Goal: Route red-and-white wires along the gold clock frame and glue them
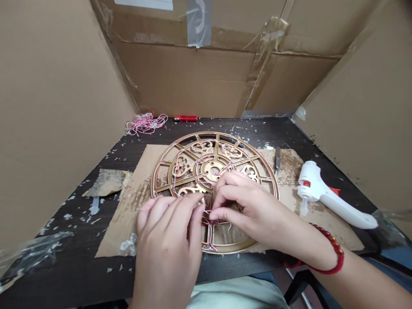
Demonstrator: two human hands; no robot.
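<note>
**Two hands on thin wires over one flat gold wheel**

On my feed, one round gold openwork wheel frame [207,170] lies flat on a brown cardboard sheet [117,227] on a dark table [96,279]. One spoke carrying wires points at the wearer; the thin red-and-white wire [207,211] between the fingertips runs roughly crosswise. Right hand [247,201]: thumb and index pinch the wire. Left hand [167,231]: fingers curled, thumb near index; I can't tell if they grip it. I count two hands, one wheel. Around: one white glue gun [328,199] at right, nozzle toward the wearer; one slim dark metal tool [277,159]; one red tube-shaped item [186,118]; one red-and-white wire bundle [146,123]; one rough tan patch [106,182] at left. Both hands block my view of the near rim.
</note>
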